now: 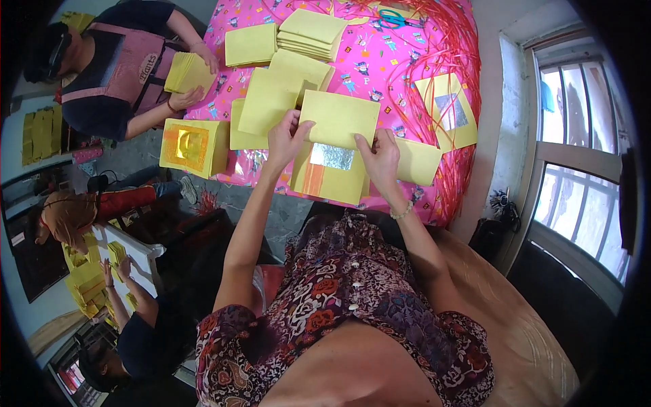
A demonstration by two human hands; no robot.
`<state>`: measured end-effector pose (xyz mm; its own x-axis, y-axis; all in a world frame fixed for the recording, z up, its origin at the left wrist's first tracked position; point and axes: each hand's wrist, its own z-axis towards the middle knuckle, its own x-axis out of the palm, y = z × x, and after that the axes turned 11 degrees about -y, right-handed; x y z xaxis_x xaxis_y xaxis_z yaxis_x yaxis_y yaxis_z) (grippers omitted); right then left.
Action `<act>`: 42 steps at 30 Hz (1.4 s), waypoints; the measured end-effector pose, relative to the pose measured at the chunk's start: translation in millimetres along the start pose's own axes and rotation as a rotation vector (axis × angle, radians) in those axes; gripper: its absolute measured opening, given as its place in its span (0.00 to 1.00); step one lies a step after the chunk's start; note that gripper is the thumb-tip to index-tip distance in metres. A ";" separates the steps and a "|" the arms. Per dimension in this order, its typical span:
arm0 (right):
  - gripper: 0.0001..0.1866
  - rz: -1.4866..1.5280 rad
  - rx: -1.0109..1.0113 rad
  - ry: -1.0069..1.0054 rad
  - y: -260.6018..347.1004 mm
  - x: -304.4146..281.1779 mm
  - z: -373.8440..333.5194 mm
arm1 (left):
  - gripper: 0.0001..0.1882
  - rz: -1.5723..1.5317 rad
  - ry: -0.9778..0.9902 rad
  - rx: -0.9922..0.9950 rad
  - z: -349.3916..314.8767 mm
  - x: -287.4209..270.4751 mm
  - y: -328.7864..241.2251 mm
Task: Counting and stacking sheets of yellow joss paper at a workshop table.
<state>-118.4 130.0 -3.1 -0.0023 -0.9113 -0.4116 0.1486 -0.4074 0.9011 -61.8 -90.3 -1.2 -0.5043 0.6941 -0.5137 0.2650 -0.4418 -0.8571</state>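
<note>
1. The left hand [288, 139] was closed on the left edge of a plain yellow sheet [339, 119], thumb on top and fingers curled beneath.
2. The right hand [381, 159] pinched the same sheet at its lower right edge, fingertips bent over the paper.
3. The sheet was held just above a yellow stack with a silver foil square [330, 173], which lay at the near edge of the tabletop [380, 61], directly under both hands.
4. The tabletop carried a pink patterned cover. More loose yellow sheets [271, 98] lay overlapping behind the hands, and a tidy pile of yellow sheets [310, 34] sat farther back.
5. To the right lay another foil-faced sheet [447, 112] among red plastic strands [447, 41]. Blue-handled scissors [397, 18] rested near the far edge.
6. At the left corner stood a stack topped with gold foil [193, 146].
7. A second person in a pink apron [129, 68] held a bundle of yellow sheets [188, 73] at the tabletop's left side.
8. A third person [135, 332] sat lower left, handling yellow paper.
</note>
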 end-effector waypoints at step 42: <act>0.20 -0.062 0.138 0.024 -18.1 11.3 2.4 | 0.12 0.228 -0.102 0.047 -3.3 10.8 3.9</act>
<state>-123.5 127.0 -23.7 0.0163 -0.8831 -0.4689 0.0112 -0.4688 0.8832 -63.5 -82.6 -10.2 -0.5170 0.5132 -0.6850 0.3446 -0.6078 -0.7154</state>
